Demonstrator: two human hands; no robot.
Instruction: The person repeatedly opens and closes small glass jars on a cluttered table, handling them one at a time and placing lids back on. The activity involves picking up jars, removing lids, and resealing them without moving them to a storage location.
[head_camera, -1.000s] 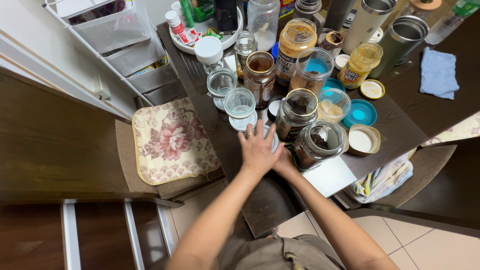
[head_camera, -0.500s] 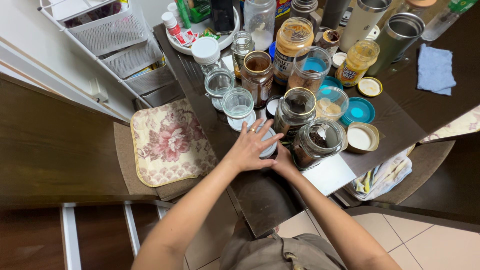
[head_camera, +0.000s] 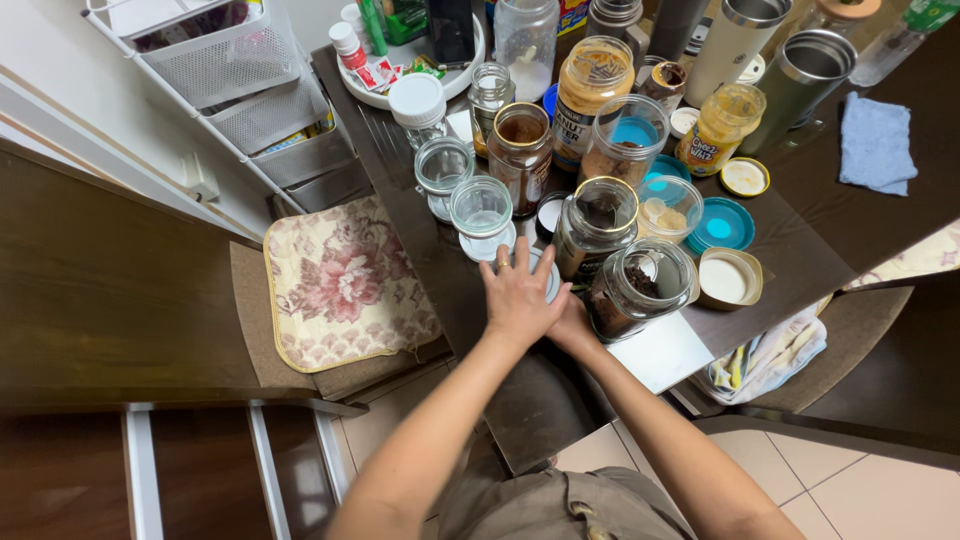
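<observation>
The left hand (head_camera: 520, 297) has been rotated clockwise since half a second ago; its spread palm is pressed flat on the round white lid (head_camera: 548, 276) of a jar. The jar body is gripped underneath by the right hand (head_camera: 572, 325), at 7 o'clock of the open glass jar of dark grounds (head_camera: 632, 290). A lid-turning stroke is indicated.

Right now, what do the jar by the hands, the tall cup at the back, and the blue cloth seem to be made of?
The jar looks like clear glass: its dark contents show through the wall. The cup seems brushed steel, grey with a soft sheen. The cloth looks like soft woven fabric, matte and creased.
</observation>
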